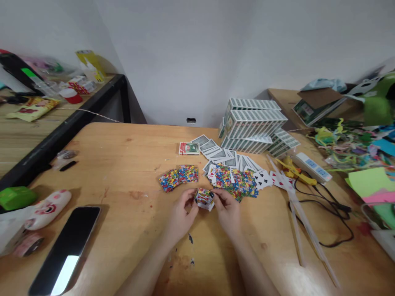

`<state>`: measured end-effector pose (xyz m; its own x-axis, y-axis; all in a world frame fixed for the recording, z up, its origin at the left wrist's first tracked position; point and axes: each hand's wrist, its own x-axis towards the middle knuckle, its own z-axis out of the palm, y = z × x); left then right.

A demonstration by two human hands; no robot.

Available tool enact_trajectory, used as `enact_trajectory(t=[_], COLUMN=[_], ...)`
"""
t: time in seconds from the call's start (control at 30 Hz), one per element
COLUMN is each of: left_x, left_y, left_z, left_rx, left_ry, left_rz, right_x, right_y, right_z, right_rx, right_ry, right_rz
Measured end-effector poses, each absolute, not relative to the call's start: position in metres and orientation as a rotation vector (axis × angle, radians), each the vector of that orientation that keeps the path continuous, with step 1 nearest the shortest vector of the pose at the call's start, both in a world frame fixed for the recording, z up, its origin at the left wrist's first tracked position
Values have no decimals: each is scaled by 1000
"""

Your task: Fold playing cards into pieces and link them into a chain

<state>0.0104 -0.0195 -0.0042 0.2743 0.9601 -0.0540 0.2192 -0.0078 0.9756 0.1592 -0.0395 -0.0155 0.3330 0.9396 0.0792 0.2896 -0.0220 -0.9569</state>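
Observation:
My left hand (182, 211) and my right hand (227, 209) pinch a small colourful patterned packet (204, 198) between them, low over the table's middle. Its lower edge looks white. Just beyond my left hand lie small colourful pieces (179, 176) in an overlapping row. Past my right hand is a larger spread of the same colourful pieces (236, 181), partly over playing cards (226, 156) fanned out with grey backs up. A few face-up cards (262, 179) lie to its right. A green and red card box (189, 148) rests farther back.
Striped boxes (256, 123) are stacked at the back right. Nearer are a power strip (313, 167), black cable (333, 246), yellow tool (298, 172) and clear plastic strips (304, 218). A phone (66, 248) and a white patterned case (49, 209) lie at the left.

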Motion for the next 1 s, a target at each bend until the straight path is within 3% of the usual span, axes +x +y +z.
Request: enact_trajectory(t=[0.43,0.83,1.0], left_x=[12,5,6], left_y=[-18,-16,-17], left_z=[-4,-4,-2], left_rx=[1469,1853,1780], left_ry=[1206,1182,1142], left_rz=[952,1020,1016], right_x=[151,142,141], right_y=[-44,-42,-40], right_z=[-12,-10,-8], right_rx=[-1600,-1448,-1369], right_ry=[-1444,-1110,-1013], right_rz=[602,1215,1262])
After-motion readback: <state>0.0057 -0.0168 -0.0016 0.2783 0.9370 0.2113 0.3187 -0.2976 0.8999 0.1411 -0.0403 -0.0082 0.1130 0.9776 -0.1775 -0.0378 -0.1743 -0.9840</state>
